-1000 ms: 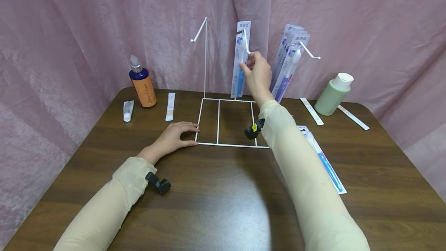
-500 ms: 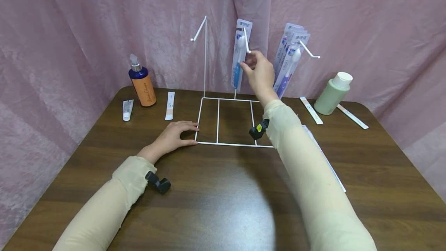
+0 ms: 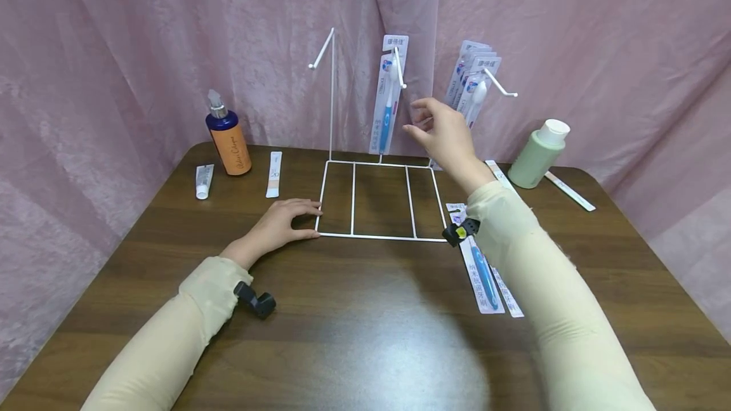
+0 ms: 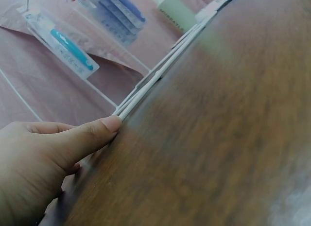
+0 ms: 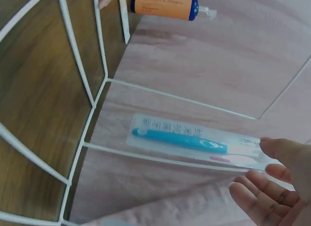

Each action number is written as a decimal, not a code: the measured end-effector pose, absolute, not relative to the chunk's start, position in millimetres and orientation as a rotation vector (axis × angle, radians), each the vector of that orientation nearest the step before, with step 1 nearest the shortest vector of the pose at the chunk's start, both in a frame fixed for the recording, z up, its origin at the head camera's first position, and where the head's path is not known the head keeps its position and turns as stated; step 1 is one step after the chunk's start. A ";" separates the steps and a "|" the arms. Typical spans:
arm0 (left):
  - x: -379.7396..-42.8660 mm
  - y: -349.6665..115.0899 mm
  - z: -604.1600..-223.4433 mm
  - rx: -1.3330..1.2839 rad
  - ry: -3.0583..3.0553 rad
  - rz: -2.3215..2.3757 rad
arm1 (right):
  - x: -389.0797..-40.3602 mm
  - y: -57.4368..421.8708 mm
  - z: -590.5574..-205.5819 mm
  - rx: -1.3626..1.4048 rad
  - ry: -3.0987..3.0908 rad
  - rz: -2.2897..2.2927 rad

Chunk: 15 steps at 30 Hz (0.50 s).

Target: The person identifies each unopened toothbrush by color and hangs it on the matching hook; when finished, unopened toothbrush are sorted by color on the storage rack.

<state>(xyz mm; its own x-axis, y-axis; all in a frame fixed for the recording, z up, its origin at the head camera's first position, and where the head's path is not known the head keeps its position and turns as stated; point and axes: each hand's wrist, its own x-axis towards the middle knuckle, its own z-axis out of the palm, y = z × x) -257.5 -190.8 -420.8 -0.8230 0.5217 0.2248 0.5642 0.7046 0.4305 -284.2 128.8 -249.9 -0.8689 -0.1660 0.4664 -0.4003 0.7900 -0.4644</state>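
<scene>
We see the pack (image 3: 384, 103), a toothbrush in clear plastic on card, hanging from the middle hook (image 3: 400, 70) of the white rack (image 3: 353, 198), its lower end just above the base. Our right hand (image 3: 448, 135) is empty, fingers loosely bent, just beside the pack and apart from it in the head view. Our left hand (image 3: 282, 222) has thumb and fingers spread, touching the base's left side, not wrapped round it.

We judge the pack very light and fairly stiff along the brush, with thin card at the top that could bend or tear at the hole. The plastic looks smooth, so a light pinch may slip, while a hard one may dent it. We would take it by both long edges, around the blue handle (image 3: 386, 127), and leave the top free for the hook. The wire rack looks light too and could slide on the surface (image 3: 342, 322), so steady contact at its base makes sense to us
</scene>
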 end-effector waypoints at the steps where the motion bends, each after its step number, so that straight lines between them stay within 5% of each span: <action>1: -257.7 -191.0 -421.0 -0.900 -2.819 -0.752 | -280.4 132.2 -250.1 0.443 -2.580 0.777; 15: -260.3 -191.4 -422.1 -0.923 -2.808 -0.749 | -228.5 184.7 -263.6 0.603 -2.657 0.587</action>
